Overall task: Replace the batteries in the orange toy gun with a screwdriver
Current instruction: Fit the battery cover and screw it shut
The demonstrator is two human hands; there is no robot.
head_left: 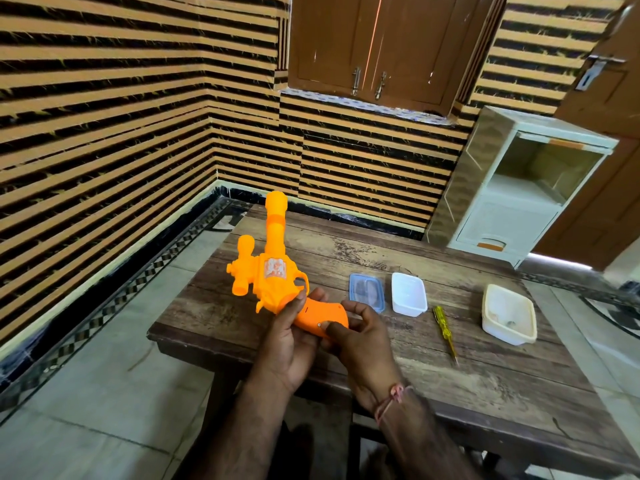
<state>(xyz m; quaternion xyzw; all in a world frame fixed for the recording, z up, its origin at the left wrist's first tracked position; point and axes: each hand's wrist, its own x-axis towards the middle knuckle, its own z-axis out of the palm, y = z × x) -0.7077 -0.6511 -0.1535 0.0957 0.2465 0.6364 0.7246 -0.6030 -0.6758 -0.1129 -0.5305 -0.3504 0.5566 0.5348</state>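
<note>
The orange toy gun [273,268] is held above the wooden table [450,358], barrel pointing away from me and handle toward me. My left hand [287,344] grips it from below where the body meets the handle. My right hand [360,344] holds the handle's end, its thumb pressing on the handle's upper face near a small screw. A yellow-handled screwdriver [445,330] lies on the table to the right of my hands, tip toward me.
Right of the gun lie a clear blue-rimmed lid [367,292], a white plastic box [408,294] and, farther right, a cream box [509,318] with something small inside. A white drawer cabinet [509,202] stands beyond the table by a wooden door.
</note>
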